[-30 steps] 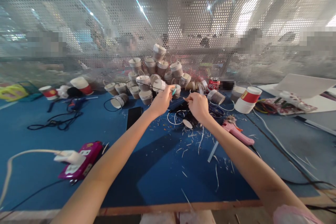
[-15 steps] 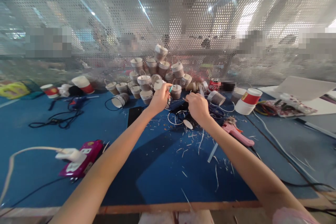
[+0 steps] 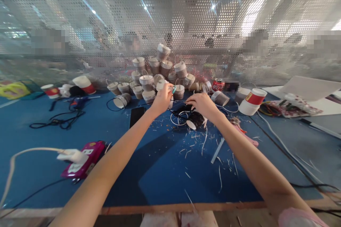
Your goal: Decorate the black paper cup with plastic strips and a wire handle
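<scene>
My left hand (image 3: 161,100) is closed around a small teal-handled tool (image 3: 174,89), whose working end I cannot make out. It is in front of a pile of small paper-cup buckets (image 3: 146,83) with loop handles. To its right, my right hand (image 3: 203,105) reaches over the table with its fingertips pinched on what looks like a thin cord (image 3: 182,101) between the hands. Just below that hand lies a spool of black cord (image 3: 196,120), its pale round end facing me. A white loop (image 3: 174,123) lies beside the spool.
A pink glue gun (image 3: 247,138) lies partly behind my right forearm, near a glue stick (image 3: 217,150). A purple power strip (image 3: 84,159) and a black phone (image 3: 136,117) are on the left. Red-and-white cups (image 3: 253,101) and a cola can (image 3: 217,85) stand farther back. Scraps litter the blue table.
My right hand has shifted slightly and its fingers have stretched out more to the left, uncovering more of the black cord spool. My left hand stays nearly in place, the teal-handled tool turned a little.
</scene>
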Demonstrator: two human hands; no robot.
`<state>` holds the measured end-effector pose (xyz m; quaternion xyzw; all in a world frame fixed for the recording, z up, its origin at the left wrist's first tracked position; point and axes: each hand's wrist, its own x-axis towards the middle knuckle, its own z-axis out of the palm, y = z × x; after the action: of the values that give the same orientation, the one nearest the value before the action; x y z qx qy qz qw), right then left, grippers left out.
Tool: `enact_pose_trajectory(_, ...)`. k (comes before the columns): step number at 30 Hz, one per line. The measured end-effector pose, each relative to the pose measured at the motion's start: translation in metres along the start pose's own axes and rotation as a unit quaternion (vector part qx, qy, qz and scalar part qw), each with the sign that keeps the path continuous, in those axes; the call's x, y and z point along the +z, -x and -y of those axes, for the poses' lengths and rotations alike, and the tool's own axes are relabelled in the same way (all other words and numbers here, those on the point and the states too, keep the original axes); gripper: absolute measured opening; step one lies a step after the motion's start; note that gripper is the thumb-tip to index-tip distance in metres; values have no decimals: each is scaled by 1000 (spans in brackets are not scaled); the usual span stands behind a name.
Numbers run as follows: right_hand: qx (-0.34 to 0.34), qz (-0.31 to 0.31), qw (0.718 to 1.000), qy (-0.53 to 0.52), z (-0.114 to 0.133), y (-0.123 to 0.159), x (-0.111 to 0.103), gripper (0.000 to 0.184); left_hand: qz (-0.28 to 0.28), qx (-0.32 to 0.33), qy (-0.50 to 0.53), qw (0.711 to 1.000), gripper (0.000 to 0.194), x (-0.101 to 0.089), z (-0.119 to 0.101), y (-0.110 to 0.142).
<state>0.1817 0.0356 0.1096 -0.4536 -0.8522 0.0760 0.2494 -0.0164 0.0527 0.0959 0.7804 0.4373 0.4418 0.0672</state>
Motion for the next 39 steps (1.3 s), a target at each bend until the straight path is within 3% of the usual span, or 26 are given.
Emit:
enact_pose_trajectory(5, 51, 20, 998, 37, -2, 0, 0, 18, 17, 4, 22, 1000, 22, 1, -7, 2)
enact_pose_trajectory(10, 69, 2, 991, 114, 3, 2, -1, 15, 81, -60, 93, 991, 22, -1, -13, 4)
enact_pose_trajectory(17, 81, 24, 979, 188, 15, 4, 2, 20, 146, -54, 38, 987, 24, -1, -12, 4)
enact_pose_trajectory(23, 70, -18, 979, 189, 18, 6, 14, 22, 112, -19, -20, 993, 23, 4, -7, 3)
enact_pose_trajectory(27, 53, -32, 984, 168, 13, 5, 15, 21, 76, -39, -8, 996, 21, 5, -7, 2)
enact_pose_trajectory(34, 44, 59, 997, 6, -3, -2, 0, 20, 60, -31, -23, 997, 22, 4, -6, 2)
enact_pose_trajectory(39, 65, 52, 996, 22, -2, 0, -2, 18, 91, -15, -20, 996, 22, 6, -9, 5)
